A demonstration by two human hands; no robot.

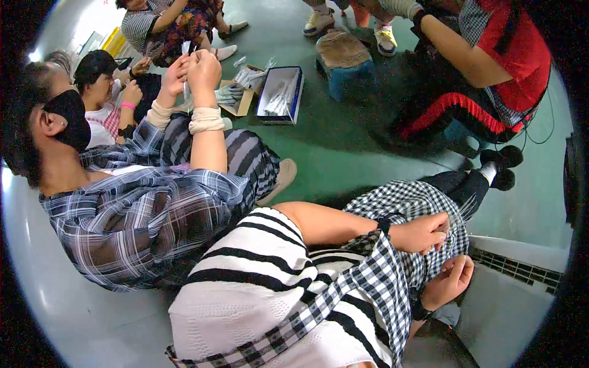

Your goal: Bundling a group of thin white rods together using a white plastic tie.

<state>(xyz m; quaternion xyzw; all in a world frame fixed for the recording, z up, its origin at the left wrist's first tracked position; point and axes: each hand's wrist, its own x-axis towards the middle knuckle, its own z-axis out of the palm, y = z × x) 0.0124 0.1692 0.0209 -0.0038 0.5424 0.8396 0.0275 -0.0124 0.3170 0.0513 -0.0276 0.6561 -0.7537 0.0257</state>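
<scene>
My left hand [422, 233] is closed over the lap of a black-and-white checked apron [392, 205], its fingertips pinched together. Thin pale strands [470, 207] show just beyond it; whether they are in its fingers I cannot tell. My right hand [449, 282] is a little below, apart from the left, with curled fingers and the thumb drawn in. Anything between those fingers is too small or hidden to make out. Dark bands circle both wrists.
At left a person in a plaid shirt [141, 221] holds up a thin white item. Beyond are an open box [280, 95] of white slender pieces and a blue stool [345, 64]. Other people sit around. A pale panel with a dark grid [518, 268] stands by my right hand.
</scene>
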